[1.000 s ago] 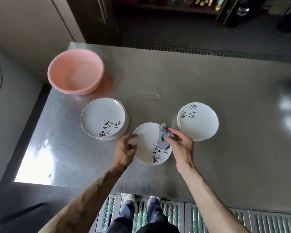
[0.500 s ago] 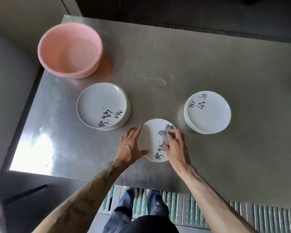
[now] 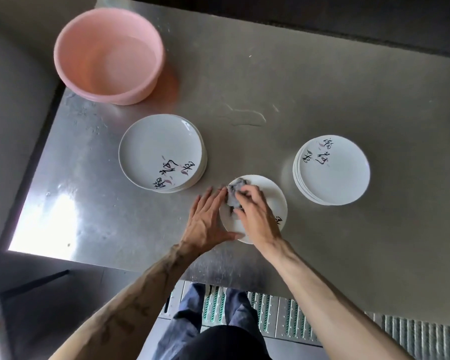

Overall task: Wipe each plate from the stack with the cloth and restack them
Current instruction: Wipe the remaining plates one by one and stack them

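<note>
The right grip (image 3: 255,214) curls its fingers around the cloth (image 3: 234,192), pressing it onto the plate (image 3: 272,194) beneath. The left grip (image 3: 205,222) lies flat, fingers straight, against that plate's rim, just beside the right.

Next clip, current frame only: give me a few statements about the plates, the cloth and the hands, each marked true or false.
1. The pink basin stands near the far left corner of the table. True.
2. The right hand holds the cloth on the single plate. True.
3. The left hand grips the basin. False: it lies with straight fingers against the single plate's rim.
4. Only one stack of plates is on the table. False: there are two, a left stack and a right stack, with the single plate between them.
</note>
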The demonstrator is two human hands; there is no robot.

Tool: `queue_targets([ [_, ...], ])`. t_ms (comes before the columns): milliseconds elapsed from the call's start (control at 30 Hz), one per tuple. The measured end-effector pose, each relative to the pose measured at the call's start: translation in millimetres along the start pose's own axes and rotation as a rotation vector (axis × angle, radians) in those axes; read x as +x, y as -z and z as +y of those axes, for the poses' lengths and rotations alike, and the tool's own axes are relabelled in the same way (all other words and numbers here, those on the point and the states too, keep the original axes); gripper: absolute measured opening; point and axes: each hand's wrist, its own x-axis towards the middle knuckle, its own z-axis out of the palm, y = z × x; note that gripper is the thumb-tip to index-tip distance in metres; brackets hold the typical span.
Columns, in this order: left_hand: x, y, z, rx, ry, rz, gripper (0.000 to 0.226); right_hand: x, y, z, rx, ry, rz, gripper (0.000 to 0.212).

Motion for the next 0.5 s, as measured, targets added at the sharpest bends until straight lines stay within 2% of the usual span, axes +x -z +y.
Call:
queue_targets([
  [167, -1, 1, -1, -0.022, 0.013, -0.015, 0.136, 13, 9, 16, -0.007, -0.126, 0.125, 0.043],
  [333, -1, 0, 1, -0.026, 0.005, 0.009, 0.138, -3, -11, -12, 0.026, 0.035, 0.060, 0.037],
  [500, -1, 2, -3, -0.020, -0.003, -0.025, 0.134, 15, -1, 5, 0.154, -0.206, 0.177, 0.037],
])
